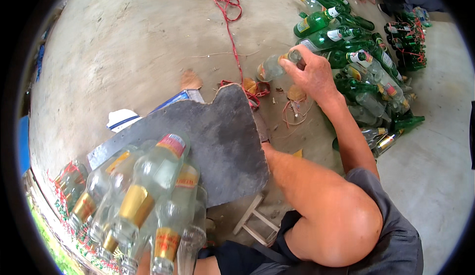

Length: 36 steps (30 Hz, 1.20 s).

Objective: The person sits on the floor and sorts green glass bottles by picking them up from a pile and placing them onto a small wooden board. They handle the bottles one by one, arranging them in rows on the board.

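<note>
My right hand [311, 72] is closed on a clear glass bottle [269, 68], gripping its upper right end between thumb and fingers. The bottle tilts over the concrete floor, just left of the pile of bottles. At the lower left, several clear glass bottles [151, 186] with gold bands and labels lie bunched over a dark flat board [217, 141]. My left hand does not show; a small patch of skin appears behind these bottles, but I cannot tell what it belongs to.
Green bottles [324, 38] and clear ones lie heaped at the right. Behind them stands a bundle of dark bottles [408, 45] tied with red string. Red cord [227, 15] trails along the floor [123, 42]. A small wooden frame [257, 220] sits beside my bent knee [341, 220].
</note>
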Motion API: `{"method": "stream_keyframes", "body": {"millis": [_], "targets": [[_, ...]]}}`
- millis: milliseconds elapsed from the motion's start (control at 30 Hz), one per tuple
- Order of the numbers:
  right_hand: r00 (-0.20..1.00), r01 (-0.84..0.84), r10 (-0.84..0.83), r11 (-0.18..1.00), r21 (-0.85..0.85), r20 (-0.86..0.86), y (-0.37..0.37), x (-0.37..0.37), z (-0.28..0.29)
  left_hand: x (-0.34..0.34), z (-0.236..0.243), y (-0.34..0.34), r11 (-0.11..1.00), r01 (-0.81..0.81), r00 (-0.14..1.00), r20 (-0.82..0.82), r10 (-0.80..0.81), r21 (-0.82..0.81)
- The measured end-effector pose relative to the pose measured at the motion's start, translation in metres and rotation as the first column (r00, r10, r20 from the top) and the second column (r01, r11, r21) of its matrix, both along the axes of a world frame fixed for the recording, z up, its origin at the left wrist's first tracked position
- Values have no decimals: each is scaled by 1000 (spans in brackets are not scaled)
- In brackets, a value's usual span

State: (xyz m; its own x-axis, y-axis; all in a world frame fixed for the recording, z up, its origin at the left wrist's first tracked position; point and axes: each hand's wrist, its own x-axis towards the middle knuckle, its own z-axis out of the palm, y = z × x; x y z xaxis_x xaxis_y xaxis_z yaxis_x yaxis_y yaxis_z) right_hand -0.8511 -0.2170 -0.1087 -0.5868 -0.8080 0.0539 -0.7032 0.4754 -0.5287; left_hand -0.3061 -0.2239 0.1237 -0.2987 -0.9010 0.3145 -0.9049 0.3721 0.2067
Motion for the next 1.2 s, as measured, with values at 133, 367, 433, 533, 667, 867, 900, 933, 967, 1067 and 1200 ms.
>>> {"method": "stream_keyframes", "body": {"millis": [133, 367, 433, 533, 667, 867, 900, 933, 967, 1067, 1200], "targets": [[1000, -20, 21, 1000, 8, -11, 7, 4, -2, 4, -1, 4, 1000, -24, 999, -28, 24, 20], [982, 186, -182, 977, -103, 42, 30, 16, -6, 22, 4, 18, 999, -37, 996, -84, 40, 30], [976, 219, -216, 962, -161, 35, 53, 19, -2, 27, 6, 25, 999, -37, 995, -93, 40, 29], [957, 288, -276, 933, -217, 83, 89, 34, 14, 37, 7, 35, 999, -49, 993, -105, 51, 23], [931, 364, -356, 890, -276, 81, 149, 44, 20, 44, 6, 40, 1000, -26, 994, -107, 27, 10], [897, 441, -434, 872, -210, 82, 218, 62, 16, 58, 1, 44, 995, 75, 995, -64, -80, -70], [894, 448, -442, 871, -202, 77, 228, 64, 12, 60, 2, 45, 994, 84, 994, -65, -89, -74], [879, 476, -461, 864, -164, 122, 237, 68, 14, 61, 2, 45, 993, 92, 993, -68, -98, -79], [878, 478, -465, 863, -161, 114, 244, 69, 11, 62, 1, 47, 992, 100, 992, -72, -106, -83], [870, 491, -483, 865, -104, 98, 264, 75, -4, 65, -1, 51, 993, 76, 994, -76, -82, -87], [856, 515, -505, 851, -102, 109, 275, 81, -13, 67, -2, 52, 991, 87, 992, -84, -95, -101]]}}
